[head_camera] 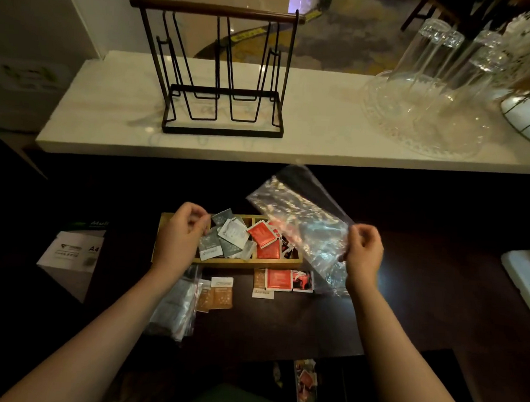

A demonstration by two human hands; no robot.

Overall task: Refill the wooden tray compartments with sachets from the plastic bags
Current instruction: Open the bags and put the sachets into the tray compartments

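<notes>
the wooden tray is sitting on the dark bench, near its far edge and roughly at the middle, just below the overhanging white marble shelf. its middle compartment is piling over with grey and white sachets, and the right compartment is holding red sachets, some tilting over the divider. the left hand is hovering over the tray's left end with fingers curling in toward the thumb; whether it is pinching anything i cannot tell. the right hand is gripping the lower edge of a clear plastic bag, which is lifting up and slanting away over the right end of the tray, looking nearly empty. on the bench just in front of the tray, a loose row of red and white sachets is lying flat, and to its left a few orange sachets are lying beside a second plastic bag that is holding dark packets. a white a4 paper pack is resting toward the left edge of the bench. on the shelf a black wire rack is standing upright, and upturned glasses are standing on a clear tray toward the right.
</notes>
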